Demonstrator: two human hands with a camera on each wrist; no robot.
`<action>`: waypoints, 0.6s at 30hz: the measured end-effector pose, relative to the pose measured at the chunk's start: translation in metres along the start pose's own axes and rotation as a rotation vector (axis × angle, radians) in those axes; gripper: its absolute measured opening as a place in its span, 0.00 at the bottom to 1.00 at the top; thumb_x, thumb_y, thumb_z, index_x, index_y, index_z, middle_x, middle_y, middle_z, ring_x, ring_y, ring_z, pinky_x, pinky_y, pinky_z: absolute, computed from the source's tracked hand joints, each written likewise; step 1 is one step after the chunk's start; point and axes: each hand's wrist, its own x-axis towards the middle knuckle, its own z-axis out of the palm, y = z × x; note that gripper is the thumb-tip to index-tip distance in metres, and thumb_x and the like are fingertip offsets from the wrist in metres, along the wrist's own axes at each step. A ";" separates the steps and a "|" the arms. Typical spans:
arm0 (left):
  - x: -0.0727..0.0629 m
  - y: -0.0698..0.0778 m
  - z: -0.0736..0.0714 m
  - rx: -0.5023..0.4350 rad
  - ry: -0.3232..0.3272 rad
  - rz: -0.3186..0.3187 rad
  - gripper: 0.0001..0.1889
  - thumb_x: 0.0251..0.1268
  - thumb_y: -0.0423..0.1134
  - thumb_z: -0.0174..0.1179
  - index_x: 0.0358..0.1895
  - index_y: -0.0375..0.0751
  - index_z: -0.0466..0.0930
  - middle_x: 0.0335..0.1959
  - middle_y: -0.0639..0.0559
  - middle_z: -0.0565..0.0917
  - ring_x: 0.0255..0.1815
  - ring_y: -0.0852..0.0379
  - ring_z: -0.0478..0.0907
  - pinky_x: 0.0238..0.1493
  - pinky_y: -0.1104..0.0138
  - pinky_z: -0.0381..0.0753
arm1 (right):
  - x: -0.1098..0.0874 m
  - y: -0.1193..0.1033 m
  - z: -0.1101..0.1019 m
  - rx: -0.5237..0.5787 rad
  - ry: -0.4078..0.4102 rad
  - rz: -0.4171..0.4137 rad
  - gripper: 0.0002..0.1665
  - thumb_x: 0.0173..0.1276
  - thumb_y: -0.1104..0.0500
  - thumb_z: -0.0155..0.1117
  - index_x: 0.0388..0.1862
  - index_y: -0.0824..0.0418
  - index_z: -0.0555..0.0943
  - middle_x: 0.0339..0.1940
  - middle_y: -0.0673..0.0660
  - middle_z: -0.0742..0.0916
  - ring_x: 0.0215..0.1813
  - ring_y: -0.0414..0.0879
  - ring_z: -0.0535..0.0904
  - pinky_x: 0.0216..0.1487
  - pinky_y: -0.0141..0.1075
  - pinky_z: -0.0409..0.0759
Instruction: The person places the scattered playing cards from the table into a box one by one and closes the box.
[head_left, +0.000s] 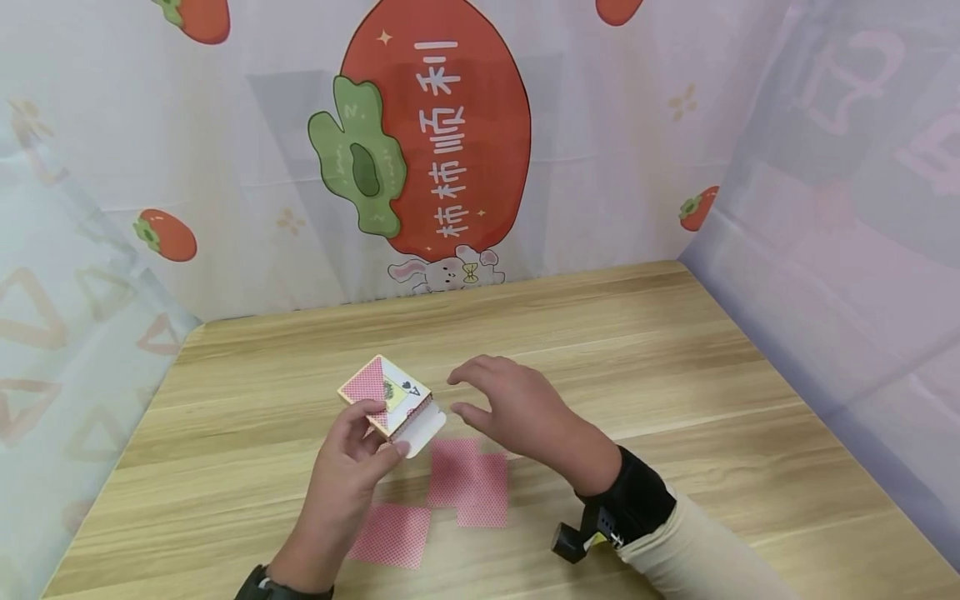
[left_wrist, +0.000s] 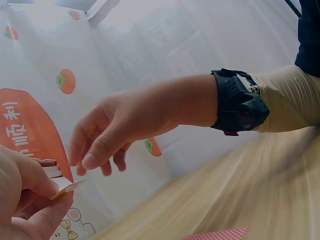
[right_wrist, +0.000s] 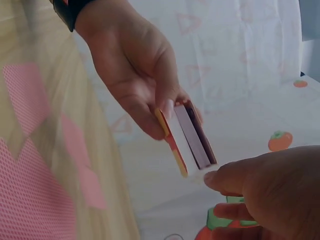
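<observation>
My left hand (head_left: 347,467) grips an open playing-card box (head_left: 367,385), tilted above the table, its printed side with an ace of spades facing up. The white end flap (head_left: 422,429) hangs out toward the right, with my left thumb against it. In the right wrist view, a stack of cards (right_wrist: 190,131) shows inside the box, with a dark gap beside it. Just to the right of the box's mouth hovers my right hand (head_left: 521,412), fingers loosely bent and holding nothing. In the left wrist view the right hand (left_wrist: 115,125) is close to the flap.
Below the hands, two overlapping red-patterned cards (head_left: 482,492) lie face down on the wooden table (head_left: 637,350). Another face-down card (head_left: 393,537) lies to their left, partly behind my left wrist. A cloth printed with persimmons (head_left: 480,125) hangs behind the table.
</observation>
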 end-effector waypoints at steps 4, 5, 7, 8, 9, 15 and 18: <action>0.002 0.004 -0.004 -0.007 0.022 0.003 0.31 0.58 0.17 0.61 0.64 0.38 0.63 0.64 0.44 0.67 0.59 0.53 0.74 0.52 0.69 0.83 | 0.002 0.009 -0.007 0.009 -0.015 0.050 0.21 0.69 0.50 0.71 0.58 0.51 0.82 0.57 0.48 0.86 0.59 0.45 0.82 0.55 0.42 0.83; 0.003 0.006 -0.005 -0.007 0.026 -0.002 0.32 0.59 0.17 0.61 0.64 0.39 0.62 0.64 0.44 0.66 0.59 0.53 0.74 0.51 0.69 0.83 | 0.002 0.011 -0.009 0.012 -0.015 0.058 0.21 0.69 0.50 0.71 0.58 0.52 0.82 0.57 0.49 0.86 0.59 0.46 0.81 0.56 0.43 0.83; 0.004 0.008 -0.008 -0.019 0.033 -0.009 0.32 0.59 0.17 0.60 0.65 0.39 0.62 0.64 0.45 0.67 0.58 0.54 0.74 0.49 0.70 0.82 | 0.002 0.015 -0.012 0.009 -0.020 0.070 0.21 0.69 0.50 0.71 0.59 0.52 0.82 0.58 0.49 0.85 0.60 0.46 0.81 0.56 0.44 0.82; 0.005 0.008 -0.009 -0.025 0.036 -0.008 0.32 0.59 0.17 0.60 0.65 0.39 0.62 0.64 0.45 0.67 0.58 0.54 0.74 0.49 0.70 0.82 | 0.002 0.017 -0.013 0.010 -0.027 0.076 0.22 0.68 0.50 0.71 0.59 0.52 0.82 0.58 0.49 0.85 0.61 0.47 0.81 0.57 0.44 0.82; 0.006 0.009 -0.011 -0.030 0.037 -0.006 0.32 0.59 0.17 0.60 0.65 0.39 0.62 0.64 0.45 0.67 0.58 0.54 0.73 0.49 0.70 0.82 | 0.001 0.019 -0.014 0.009 -0.035 0.081 0.22 0.68 0.50 0.71 0.59 0.51 0.82 0.58 0.49 0.85 0.61 0.47 0.80 0.58 0.44 0.81; 0.007 0.016 -0.024 -0.025 0.019 0.026 0.31 0.62 0.18 0.60 0.66 0.40 0.61 0.63 0.45 0.66 0.56 0.53 0.71 0.50 0.72 0.81 | -0.006 0.027 -0.019 0.018 -0.099 0.113 0.24 0.68 0.51 0.72 0.62 0.51 0.81 0.60 0.50 0.84 0.64 0.48 0.78 0.62 0.46 0.79; 0.008 0.020 -0.031 -0.026 0.024 0.037 0.31 0.63 0.19 0.61 0.66 0.41 0.62 0.63 0.46 0.66 0.56 0.54 0.72 0.51 0.72 0.81 | -0.012 0.032 -0.017 0.017 -0.129 0.133 0.25 0.68 0.51 0.72 0.62 0.51 0.80 0.61 0.50 0.84 0.65 0.49 0.77 0.63 0.46 0.78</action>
